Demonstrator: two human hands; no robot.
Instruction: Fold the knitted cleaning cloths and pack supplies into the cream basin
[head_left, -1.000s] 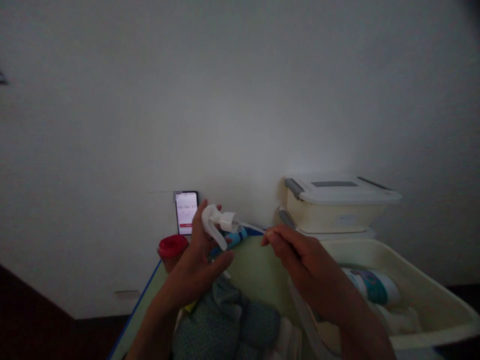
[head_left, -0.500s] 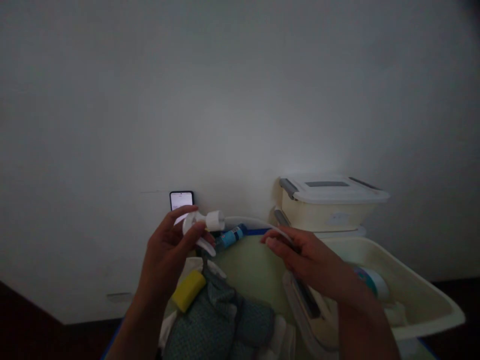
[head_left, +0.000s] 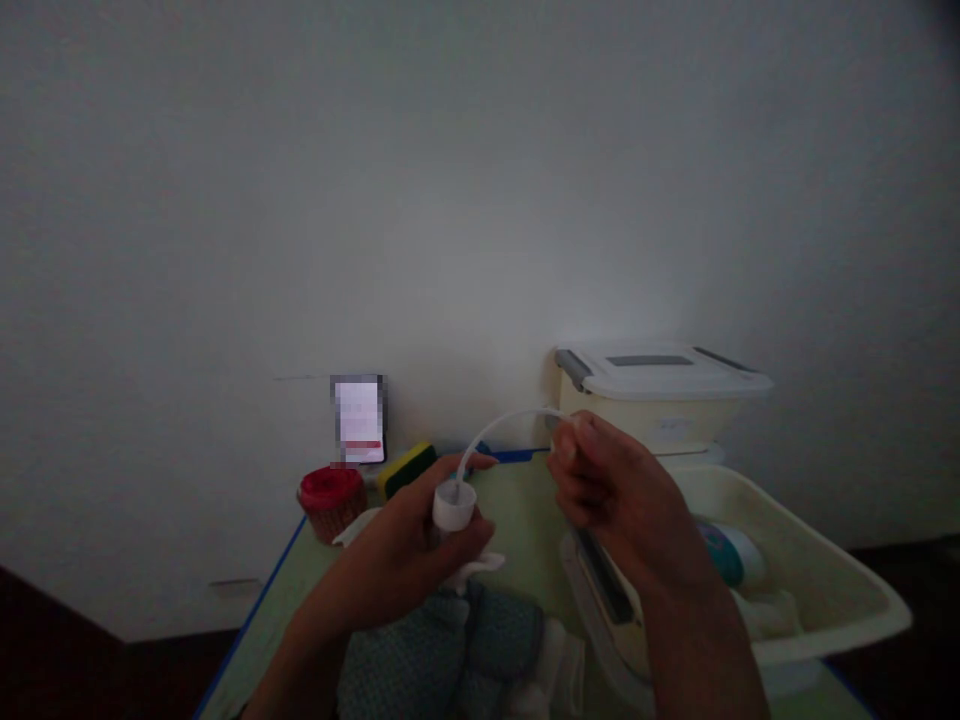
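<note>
My left hand [head_left: 420, 545] is closed round a white trigger spray head [head_left: 455, 508], its screw collar tipped up toward me. From inside the collar a thin white dip tube [head_left: 495, 420] rises and bends over to the right. My right hand [head_left: 611, 490] pinches the tube near its far end, fingers curled. The tip of the tube is hidden by the fingers. Below the left hand, a grey-blue cloth [head_left: 420, 650] lies bunched on the green table top [head_left: 517, 510]. Just behind that hand is a yellow and dark green sponge [head_left: 407, 470].
A phone [head_left: 359, 420] leans against the wall, beside a red container [head_left: 334, 502]. On the right, a cream basin [head_left: 832, 590] holds a white and teal bottle [head_left: 731, 555]. Behind it stands a lidded storage box [head_left: 652, 420]; another grey-handled lid [head_left: 607, 590] lies in front.
The spray head has turned from sideways to collar-up and moved lower right. The tube now arches higher, and my right hand has risen slightly. The phone and red container are now uncovered.
</note>
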